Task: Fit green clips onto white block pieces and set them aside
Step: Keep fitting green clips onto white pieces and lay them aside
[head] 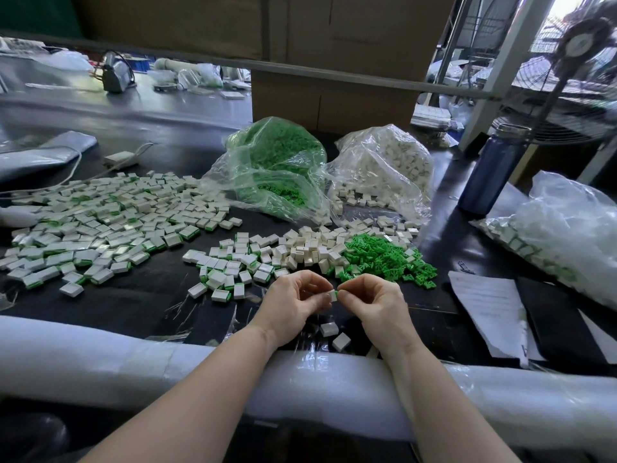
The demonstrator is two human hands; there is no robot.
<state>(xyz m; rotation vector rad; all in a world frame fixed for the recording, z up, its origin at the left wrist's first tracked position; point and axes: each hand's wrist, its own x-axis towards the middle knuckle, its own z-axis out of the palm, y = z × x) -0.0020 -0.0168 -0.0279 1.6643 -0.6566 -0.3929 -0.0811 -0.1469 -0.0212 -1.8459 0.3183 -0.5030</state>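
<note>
White block piece (333, 296) pinched between left hand (293, 304) and right hand (375, 304), 6 o'clock of green clip pile (384, 259); clip presumably in right fingertips, unconfirmed. Skewed pressing risks misfit or drop onto desk (143, 295).

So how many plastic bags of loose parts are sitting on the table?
3. The bag of green clips lies behind the loose piles, the bag of white blocks sits right beside it, and a third bag lies at the far right. Others may be hidden.
</note>
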